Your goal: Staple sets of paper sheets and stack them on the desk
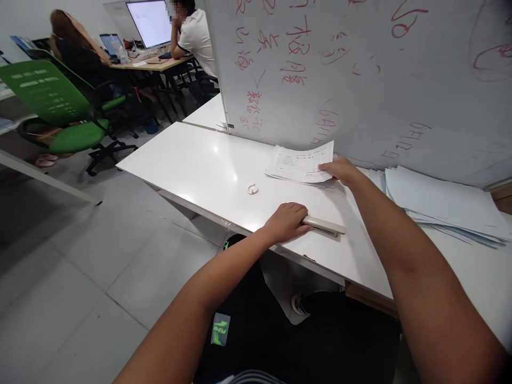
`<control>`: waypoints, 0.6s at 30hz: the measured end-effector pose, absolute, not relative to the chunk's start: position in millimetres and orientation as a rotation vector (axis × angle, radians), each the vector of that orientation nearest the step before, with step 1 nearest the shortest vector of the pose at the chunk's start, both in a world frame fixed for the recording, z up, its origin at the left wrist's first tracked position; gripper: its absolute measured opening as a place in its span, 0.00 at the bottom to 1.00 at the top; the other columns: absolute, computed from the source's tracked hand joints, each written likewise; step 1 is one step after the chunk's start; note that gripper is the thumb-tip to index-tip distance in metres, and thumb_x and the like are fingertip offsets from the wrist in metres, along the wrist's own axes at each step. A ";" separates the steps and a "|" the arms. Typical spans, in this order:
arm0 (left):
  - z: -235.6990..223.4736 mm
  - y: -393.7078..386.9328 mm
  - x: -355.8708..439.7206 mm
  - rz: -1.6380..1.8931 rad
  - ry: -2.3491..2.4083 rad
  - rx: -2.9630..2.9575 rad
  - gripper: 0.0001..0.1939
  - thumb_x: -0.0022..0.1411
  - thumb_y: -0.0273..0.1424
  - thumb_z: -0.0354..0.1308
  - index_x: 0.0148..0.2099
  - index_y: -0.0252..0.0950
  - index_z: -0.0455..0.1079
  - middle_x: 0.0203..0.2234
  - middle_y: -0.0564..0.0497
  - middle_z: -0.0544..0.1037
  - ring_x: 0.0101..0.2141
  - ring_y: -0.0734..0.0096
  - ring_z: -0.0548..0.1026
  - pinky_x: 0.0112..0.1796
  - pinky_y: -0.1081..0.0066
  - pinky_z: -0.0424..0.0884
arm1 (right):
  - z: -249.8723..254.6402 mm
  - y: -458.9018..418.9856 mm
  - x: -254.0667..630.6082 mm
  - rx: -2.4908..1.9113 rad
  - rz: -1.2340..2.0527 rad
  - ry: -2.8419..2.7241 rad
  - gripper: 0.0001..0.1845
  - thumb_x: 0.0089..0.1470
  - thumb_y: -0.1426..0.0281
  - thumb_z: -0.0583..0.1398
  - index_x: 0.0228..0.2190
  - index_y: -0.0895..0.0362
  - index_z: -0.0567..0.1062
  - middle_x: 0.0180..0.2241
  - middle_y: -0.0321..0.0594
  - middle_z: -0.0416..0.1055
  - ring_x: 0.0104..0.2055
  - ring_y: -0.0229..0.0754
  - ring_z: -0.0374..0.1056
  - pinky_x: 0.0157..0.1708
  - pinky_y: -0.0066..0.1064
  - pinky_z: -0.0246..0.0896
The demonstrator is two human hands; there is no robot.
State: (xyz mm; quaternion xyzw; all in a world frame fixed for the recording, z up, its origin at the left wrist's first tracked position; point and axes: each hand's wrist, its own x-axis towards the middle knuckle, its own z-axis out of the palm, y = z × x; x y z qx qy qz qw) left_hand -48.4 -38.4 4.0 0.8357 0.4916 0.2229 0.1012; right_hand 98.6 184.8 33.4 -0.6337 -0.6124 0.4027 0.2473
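Head view: left grip (288,220) is grasping the stapler (326,225) by one end on the bench (180,165), right grip (340,169) is pinching printed paper (304,162) by the edge, by the whiteboard (360,96). Keeping that pinch light should be avoiding creases. I'm counting one stapler, one curly white thing (256,190); sheets are overlapping, so no paper count.

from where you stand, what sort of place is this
Likely a shared office: a written-on whiteboard, a green wheeled chair, and a lit monitor on a desk.
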 end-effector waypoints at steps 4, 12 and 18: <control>3.3 -37.1 -49.4 0.648 1.449 2.453 0.16 0.62 0.42 0.54 0.48 0.38 0.65 0.47 0.44 0.72 0.50 0.57 0.68 0.50 0.59 0.63 | 30.5 178.2 99.8 -1.712 0.642 -1.874 0.27 0.44 0.67 0.64 0.47 0.63 0.71 0.43 0.54 0.72 0.45 0.55 0.68 0.47 0.48 0.61; 3.2 -37.5 -47.8 0.648 1.462 2.463 0.16 0.63 0.40 0.54 0.49 0.38 0.65 0.48 0.44 0.72 0.50 0.58 0.67 0.51 0.59 0.62 | 37.2 115.2 193.5 -1.654 0.094 -2.123 0.28 0.56 0.66 0.53 0.57 0.60 0.62 0.60 0.56 0.54 0.61 0.59 0.51 0.57 0.53 0.48; 6.6 -39.5 -44.7 0.623 1.490 2.488 0.14 0.64 0.38 0.53 0.48 0.37 0.65 0.47 0.45 0.72 0.50 0.58 0.68 0.51 0.60 0.62 | 31.9 96.4 294.7 -2.011 0.068 -2.197 0.33 0.56 0.57 0.51 0.58 0.62 0.60 0.62 0.55 0.54 0.63 0.57 0.50 0.58 0.49 0.47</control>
